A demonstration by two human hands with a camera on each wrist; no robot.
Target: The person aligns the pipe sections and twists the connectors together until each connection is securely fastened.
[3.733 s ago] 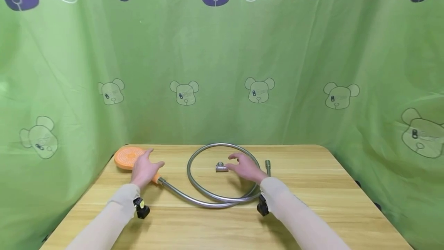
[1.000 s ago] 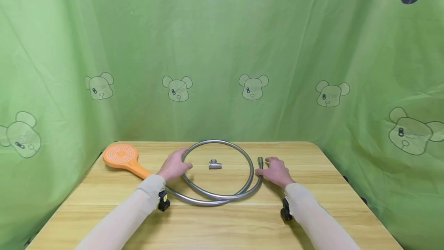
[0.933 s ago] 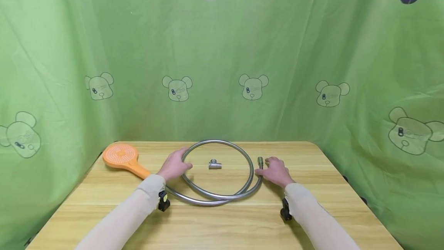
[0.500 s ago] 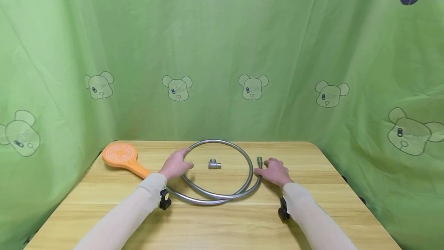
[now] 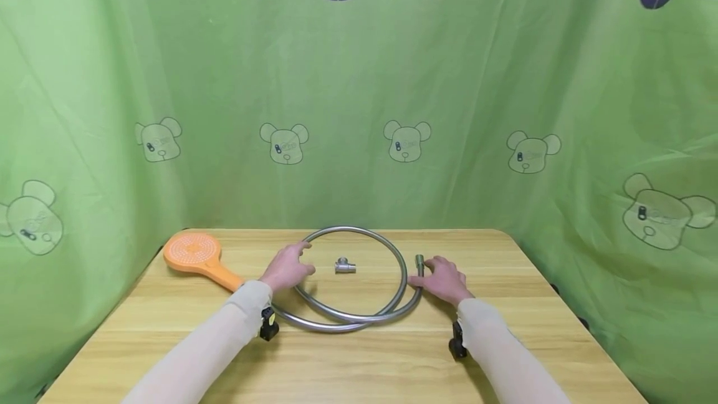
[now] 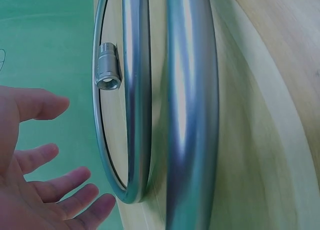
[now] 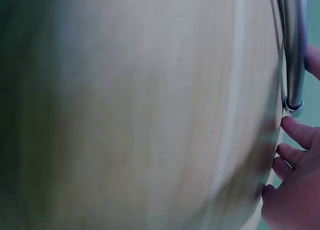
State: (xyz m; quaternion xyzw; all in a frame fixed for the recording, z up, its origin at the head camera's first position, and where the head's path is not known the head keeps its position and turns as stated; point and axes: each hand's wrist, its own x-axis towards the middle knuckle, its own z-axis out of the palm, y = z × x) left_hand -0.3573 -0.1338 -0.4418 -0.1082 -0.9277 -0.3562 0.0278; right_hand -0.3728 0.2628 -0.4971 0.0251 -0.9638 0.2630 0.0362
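My left hand (image 5: 287, 267) hovers with fingers spread by the left side of a coiled metal shower hose (image 5: 402, 260). In the left wrist view its fingers stand apart from the hose (image 6: 192, 109), holding nothing. An orange shower head (image 5: 193, 249) lies to its left; my forearm hides where its handle meets the hose. My right hand (image 5: 445, 280) is at the hose's free end fitting (image 5: 419, 262), thumb on one side and fingers on the other. In the right wrist view the fingers lie loosely by the hose end (image 7: 295, 102); no firm grip shows.
A small chrome T-shaped fitting (image 5: 344, 265) lies inside the hose loop. Everything rests on a wooden table (image 5: 348, 366). A green curtain (image 5: 336, 80) with printed bear heads hangs behind and at both sides.
Since the oldest frame, my left hand has moved right from the shower head to the hose loop. My right hand has gone from the T-shaped fitting to the hose's free end.
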